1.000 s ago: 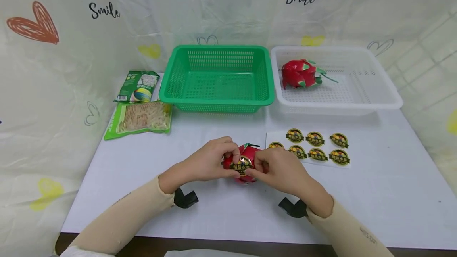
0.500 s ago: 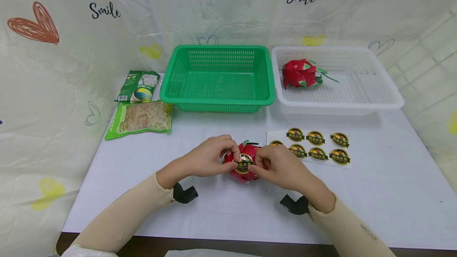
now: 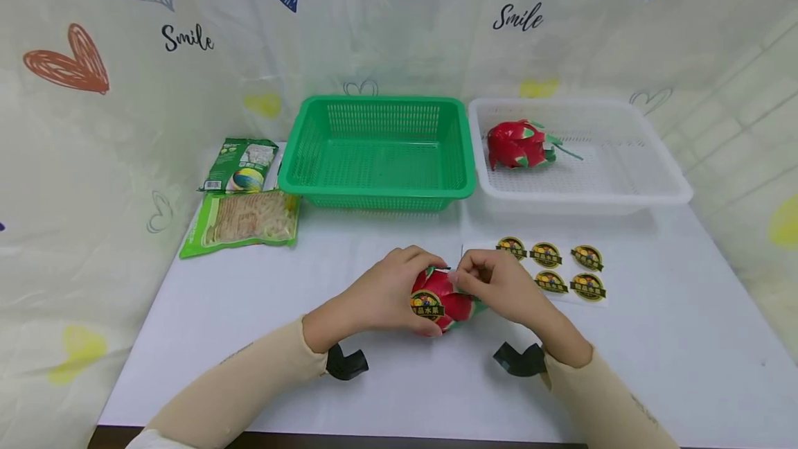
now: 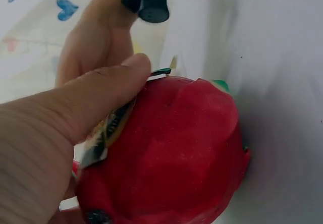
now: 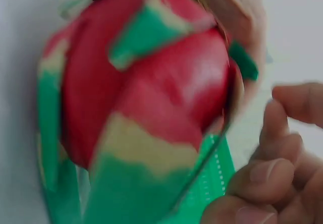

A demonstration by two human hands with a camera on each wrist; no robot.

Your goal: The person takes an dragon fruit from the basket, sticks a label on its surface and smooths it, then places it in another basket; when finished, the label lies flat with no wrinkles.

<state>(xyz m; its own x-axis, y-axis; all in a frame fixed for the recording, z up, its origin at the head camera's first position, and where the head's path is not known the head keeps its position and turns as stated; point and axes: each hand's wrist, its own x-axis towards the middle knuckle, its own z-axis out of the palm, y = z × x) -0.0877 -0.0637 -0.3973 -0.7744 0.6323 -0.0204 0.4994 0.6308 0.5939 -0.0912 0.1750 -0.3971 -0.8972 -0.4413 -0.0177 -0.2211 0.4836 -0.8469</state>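
Observation:
A red dragon fruit (image 3: 458,305) with green-tipped scales is at the front middle of the white table. On its near left side sits a round black-and-gold sticker (image 3: 427,305), whose edge stands away from the skin in the left wrist view (image 4: 98,146). My left hand (image 3: 380,296) grips the fruit from the left, thumb at the front and fingers over the back. Beside the fruit's right edge is my right hand (image 3: 508,289), fingers curled and thumb near the index fingertip. Nothing shows between those fingertips in the right wrist view, where the hand (image 5: 282,178) looks apart from the fruit.
A sheet of stickers (image 3: 566,269) lies right of the fruit, partly behind my right hand. Behind stand a green basket (image 3: 377,196) and a white basket (image 3: 586,198) holding another dragon fruit (image 3: 517,144). Two food packets, one green (image 3: 240,166) and one clear-fronted (image 3: 249,219), lie at left.
Both hands have left the sticker. My left hand has spread round the fruit's left side, and my right hand has drawn back to its right edge. The fruit is turned, and the head view has tilted up.

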